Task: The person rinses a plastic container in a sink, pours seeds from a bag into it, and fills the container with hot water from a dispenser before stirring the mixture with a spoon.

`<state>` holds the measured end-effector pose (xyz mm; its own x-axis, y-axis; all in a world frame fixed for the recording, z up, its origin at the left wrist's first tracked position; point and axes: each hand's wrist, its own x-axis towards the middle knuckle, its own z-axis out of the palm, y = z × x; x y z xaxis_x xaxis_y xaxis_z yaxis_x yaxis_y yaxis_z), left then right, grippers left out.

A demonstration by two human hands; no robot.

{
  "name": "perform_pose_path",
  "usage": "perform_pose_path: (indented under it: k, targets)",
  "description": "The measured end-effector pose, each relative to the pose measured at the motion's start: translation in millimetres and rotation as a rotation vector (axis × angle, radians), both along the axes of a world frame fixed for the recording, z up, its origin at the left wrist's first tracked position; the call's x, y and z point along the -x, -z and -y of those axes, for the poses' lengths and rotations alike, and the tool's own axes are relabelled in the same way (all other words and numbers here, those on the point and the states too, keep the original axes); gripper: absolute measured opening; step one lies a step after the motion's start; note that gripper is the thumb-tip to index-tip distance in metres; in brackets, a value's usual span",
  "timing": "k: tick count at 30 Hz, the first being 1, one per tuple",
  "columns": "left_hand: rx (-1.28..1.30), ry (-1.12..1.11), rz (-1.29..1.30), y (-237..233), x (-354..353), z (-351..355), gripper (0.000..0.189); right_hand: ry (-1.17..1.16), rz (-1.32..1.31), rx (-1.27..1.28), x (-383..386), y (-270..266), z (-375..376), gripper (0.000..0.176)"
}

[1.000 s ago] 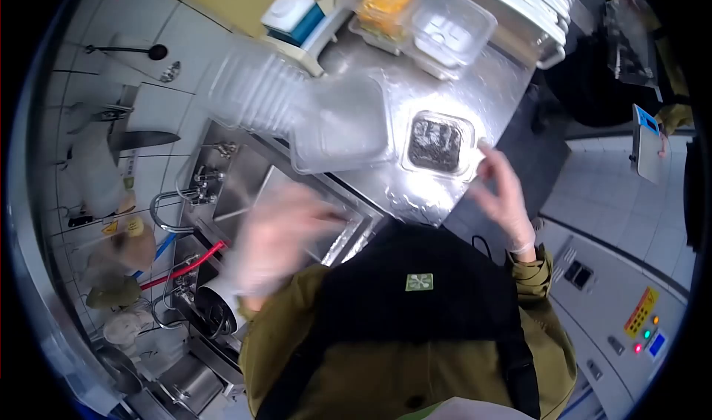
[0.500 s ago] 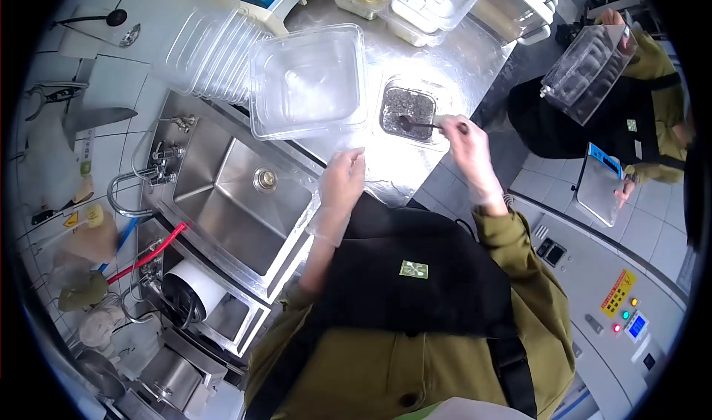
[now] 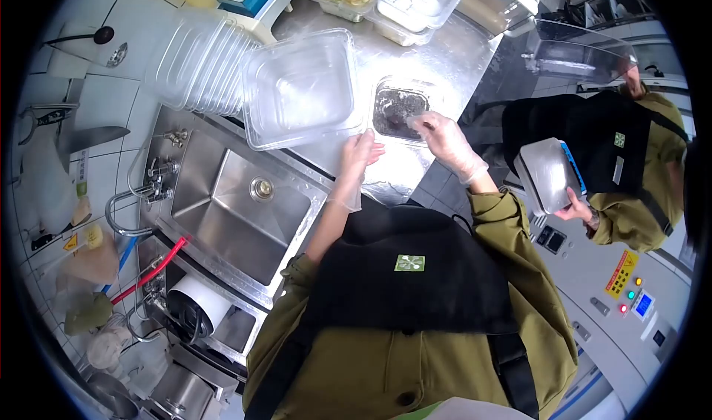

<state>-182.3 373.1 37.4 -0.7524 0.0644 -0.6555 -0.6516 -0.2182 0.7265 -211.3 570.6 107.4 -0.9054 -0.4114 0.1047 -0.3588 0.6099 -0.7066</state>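
Observation:
My right hand (image 3: 447,144), in a clear glove, has its fingers pinched at the near right rim of a small clear container (image 3: 380,128). Dark, grainy contents (image 3: 397,105) fill it, with a pale patch in the middle. The hand hides whatever its fingers hold; no spoon shows clearly. My left hand (image 3: 359,155), also gloved, is held near the counter's front edge, fingers apart and nothing in them. It is close to the near right corner of a large clear square container (image 3: 302,86), which stands left of the small one.
Stacked clear containers (image 3: 196,67) stand left on the steel counter (image 3: 467,64). Lidded food tubs (image 3: 419,1) sit at the back. A sink (image 3: 222,190) lies to my left. On the right, a co-worker (image 3: 567,149) holds a clear bin (image 3: 582,49) and a scale (image 3: 549,175).
My right hand has turned and shifted left over the container; the dark spoon it held is out of sight. My left hand's fingers have spread. The co-worker's bin and scale have moved.

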Motion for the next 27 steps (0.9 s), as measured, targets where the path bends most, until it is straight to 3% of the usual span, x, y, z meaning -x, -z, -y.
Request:
perform_pose_path:
  k: [3, 8, 11, 12, 16, 23, 27]
  targets:
    - [-0.033, -0.004, -0.009, -3.3, 0.3, -3.7, 0.047, 0.159, 0.004, 0.035, 0.8, 1.0, -1.0, 0.015]
    - [-0.085, 0.023, -0.031, 4.0, -0.2, -4.4, 0.039, 0.067, -0.116, 0.079, 3.7, 23.8, 9.6, 0.014]
    - [-0.11, 0.026, -0.069, 7.2, -2.6, -5.3, 0.034, 0.022, 0.064, 0.163, -11.4, 25.8, 10.5, 0.018]
    - [-0.11, 0.025, -0.074, 8.6, -2.3, -6.5, 0.032, -0.01, 0.041, 0.085, -15.0, 25.8, 10.3, 0.018]
    - [-0.106, 0.025, -0.066, 10.3, -0.1, -8.1, 0.027, 0.113, 0.169, 0.225, -26.4, 17.1, 11.5, 0.017]
    - [-0.113, 0.04, -0.077, 12.0, -2.8, -9.2, 0.024, 0.216, 0.096, 0.2, -10.8, 15.7, 16.6, 0.017]
    - [-0.114, 0.045, -0.057, 8.3, -2.5, -10.2, 0.024, -0.057, -0.192, -0.047, -1.1, 25.7, 20.8, 0.016]
